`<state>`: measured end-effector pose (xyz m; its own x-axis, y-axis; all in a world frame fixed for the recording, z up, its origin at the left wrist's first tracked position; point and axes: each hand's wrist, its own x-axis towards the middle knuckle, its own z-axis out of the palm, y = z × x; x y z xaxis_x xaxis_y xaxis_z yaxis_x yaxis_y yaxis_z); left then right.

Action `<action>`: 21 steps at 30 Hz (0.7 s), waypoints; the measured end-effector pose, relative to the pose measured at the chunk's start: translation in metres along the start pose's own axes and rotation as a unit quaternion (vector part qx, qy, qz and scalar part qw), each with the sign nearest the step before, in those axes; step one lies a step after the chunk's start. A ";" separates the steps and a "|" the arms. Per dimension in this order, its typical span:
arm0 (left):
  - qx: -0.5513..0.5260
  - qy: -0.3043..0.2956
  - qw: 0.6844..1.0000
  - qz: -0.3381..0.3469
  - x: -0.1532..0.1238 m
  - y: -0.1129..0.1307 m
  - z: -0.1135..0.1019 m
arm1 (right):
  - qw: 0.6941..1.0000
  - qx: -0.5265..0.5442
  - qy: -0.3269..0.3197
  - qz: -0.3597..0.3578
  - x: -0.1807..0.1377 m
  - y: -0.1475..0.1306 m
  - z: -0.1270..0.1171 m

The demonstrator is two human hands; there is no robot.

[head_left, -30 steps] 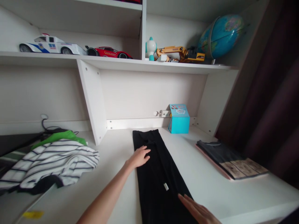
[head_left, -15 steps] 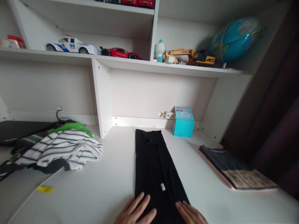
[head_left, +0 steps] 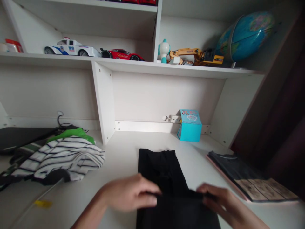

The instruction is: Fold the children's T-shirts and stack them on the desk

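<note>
A pair of black pants (head_left: 157, 165) lies lengthwise in front of me, its far end flat on the white desk. My left hand (head_left: 133, 192) pinches the left side of a raised edge of the cloth between thumb and fingers. On the right, my right hand (head_left: 216, 198) grips the other side of that edge, slightly blurred. Between the hands the edge is stretched across, and the near part of the black cloth hangs below it. The white label is out of sight.
To the left are a striped shirt (head_left: 71, 156) and other heaped clothes, with a cord carrying a yellow tag (head_left: 43, 203). Folded clothes (head_left: 252, 178) lie right. A blue desk calendar (head_left: 190, 127) stands behind. Overhead, a shelf (head_left: 133, 65) holds toy cars and a globe (head_left: 247, 36).
Both hands, spread flat on the pants before, now grip the cloth and have lifted an edge. The far end of the pants has slid nearer to me.
</note>
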<state>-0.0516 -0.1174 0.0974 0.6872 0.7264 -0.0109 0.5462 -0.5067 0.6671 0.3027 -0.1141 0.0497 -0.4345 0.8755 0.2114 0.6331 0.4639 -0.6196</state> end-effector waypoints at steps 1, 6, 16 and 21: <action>-0.017 0.006 1.000 -0.012 0.027 -0.004 -0.017 | 1.000 0.005 -0.002 0.016 0.029 -0.003 -0.006; -0.163 0.089 0.955 -0.231 0.128 -0.075 -0.043 | 0.995 0.049 -0.001 0.082 0.165 0.024 0.015; -0.200 0.104 0.967 -0.119 0.119 -0.120 -0.066 | 0.996 0.047 0.010 0.072 0.216 0.060 0.028; 0.036 0.153 0.963 -0.220 0.141 -0.145 -0.062 | 0.991 -0.062 0.036 0.117 0.236 0.071 0.045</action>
<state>-0.0636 0.0875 0.0457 0.2148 0.9752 -0.0533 0.7914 -0.1418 0.5946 0.2165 0.1192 0.0214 -0.2237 0.9661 0.1288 0.7865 0.2570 -0.5616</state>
